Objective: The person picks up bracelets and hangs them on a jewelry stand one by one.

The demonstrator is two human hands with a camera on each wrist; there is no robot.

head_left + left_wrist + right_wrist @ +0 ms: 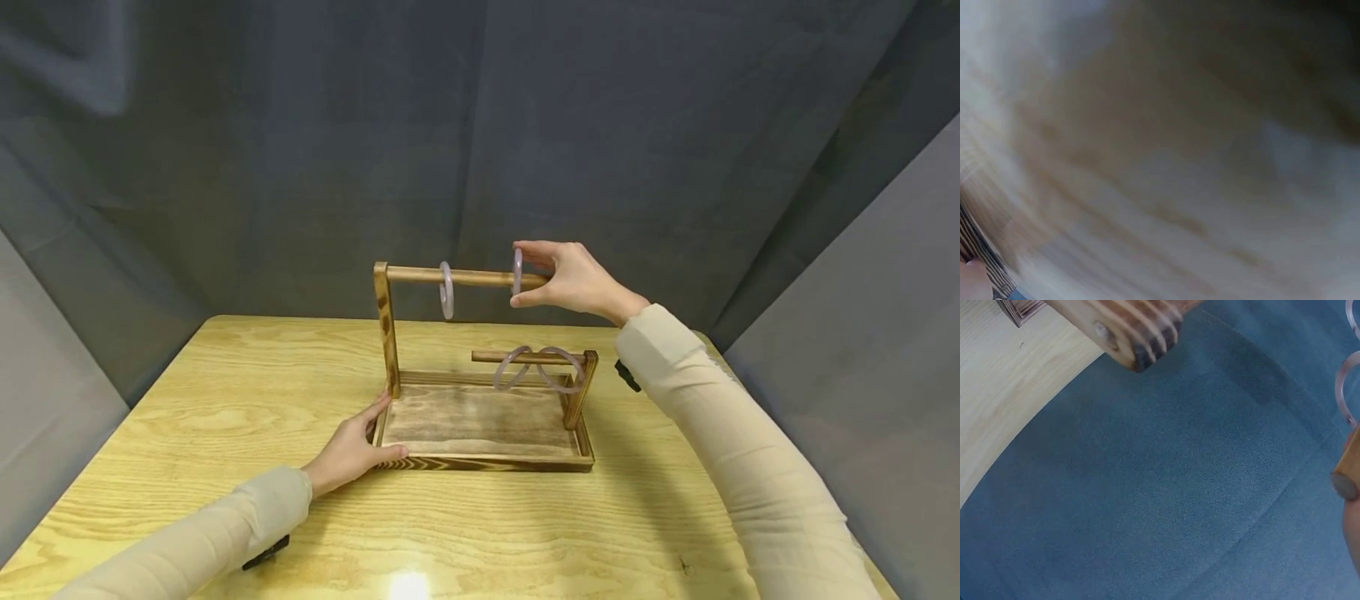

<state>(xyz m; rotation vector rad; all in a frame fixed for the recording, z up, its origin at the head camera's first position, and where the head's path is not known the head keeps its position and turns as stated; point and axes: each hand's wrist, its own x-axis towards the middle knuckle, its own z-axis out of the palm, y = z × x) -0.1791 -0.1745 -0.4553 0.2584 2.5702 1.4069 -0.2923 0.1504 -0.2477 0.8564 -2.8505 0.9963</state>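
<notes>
A wooden rack with a tray base (480, 463) stands on the table, one tall post at its left and a short one at its right. My left hand (352, 450) grips the tray's left end, thumb over the front rim. Up at the high bar (480, 277), my right hand (581, 279) pinches a pale purple bangle (517, 271) between thumb and fingers, and the bar runs through it. A second bangle (447, 292) hangs further left on that bar. Two more bangles hang on the low bar (487, 356). The left wrist view is mostly blurred.
The wood-grain table (487, 533) extends around the rack. Dark grey curtain (360, 150) hangs behind it, with lighter panels at both sides. In the right wrist view the short post's top (1141, 337) and the high bar's free end (1344, 485) show.
</notes>
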